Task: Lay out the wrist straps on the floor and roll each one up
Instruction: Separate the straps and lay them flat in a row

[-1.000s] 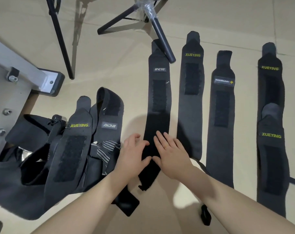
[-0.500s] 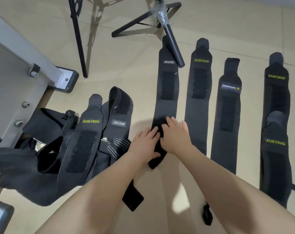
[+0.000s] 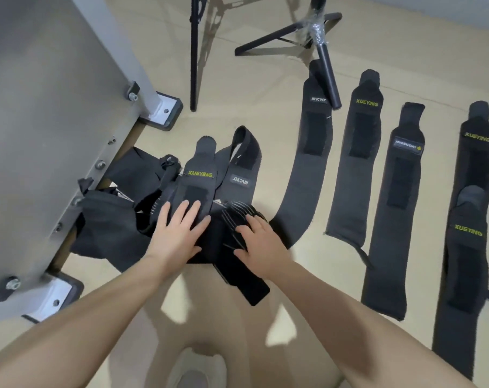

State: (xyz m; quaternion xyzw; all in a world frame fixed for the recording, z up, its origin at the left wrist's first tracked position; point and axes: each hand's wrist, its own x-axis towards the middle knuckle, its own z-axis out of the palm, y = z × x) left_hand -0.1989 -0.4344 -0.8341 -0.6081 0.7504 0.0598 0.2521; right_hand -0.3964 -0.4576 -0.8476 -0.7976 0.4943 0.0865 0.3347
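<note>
We reach both forearms forward and down over the floor [image 3: 237, 88], palms facing down. Our left hand [image 3: 176, 233] lies flat on the heap of wrist straps [image 3: 209, 197], its fingers [image 3: 194, 210] straight and spread apart, their tips on the XUEYING strap [image 3: 200, 177] at the top of the heap. Our right hand [image 3: 258, 242] rests just beside it on the striped strap [image 3: 237, 217], fingers straight and slightly apart, thumb stretched toward the left hand. Neither hand is curled round anything.

The heap sits near the grey metal frame [image 3: 55, 107]. To its right, the laid-out straps lie side by side on the floor: the curved strap [image 3: 307, 175], whose far end lies under the tripod leg [image 3: 328, 77], then a second XUEYING strap [image 3: 355, 169], the strap with the white label [image 3: 397, 208], and two overlapping straps [image 3: 467, 219] at the far right.
</note>
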